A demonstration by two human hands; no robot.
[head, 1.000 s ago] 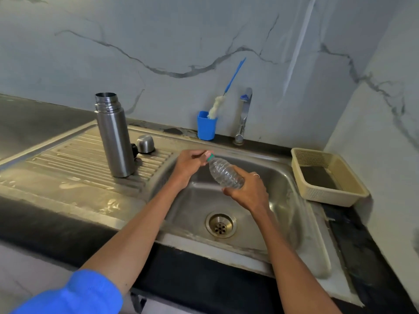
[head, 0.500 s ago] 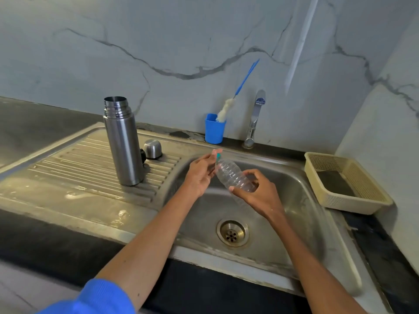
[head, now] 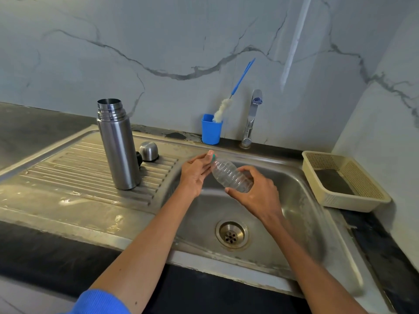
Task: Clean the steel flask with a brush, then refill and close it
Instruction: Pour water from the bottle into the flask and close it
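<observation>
A small clear plastic bottle [head: 231, 176] is held tilted over the basin of the steel sink [head: 301, 196], its neck pointing to about ten o'clock and its base to four o'clock. The right hand [head: 258, 196] is wrapped around the lower body of the bottle, thumb on the near side and fingers curled over the far side. The left hand [head: 195, 172] is set at the neck, where the green cap [head: 213, 157] is pinched between thumb and fingertips; whether the cap is tight or loosened cannot be told. The steel flask [head: 118, 143] is seen standing upright with its mouth uncovered on the ribbed draining board [head: 74, 162], at about nine o'clock from the hands and well apart from them. Its steel lid [head: 148, 151] is placed just beside it on the board, at roughly two o'clock from the flask's base, with a small black stopper [head: 138, 158] between the two. The bottle brush [head: 229, 103], white-bristled with a blue handle, is propped head-down in a blue cup [head: 211, 130] against the wall at twelve o'clock from the hands. A tap [head: 252, 116] is mounted just to the right of the cup. A cream plastic basket [head: 353, 200] is set on the counter at three o'clock of the basin.
</observation>
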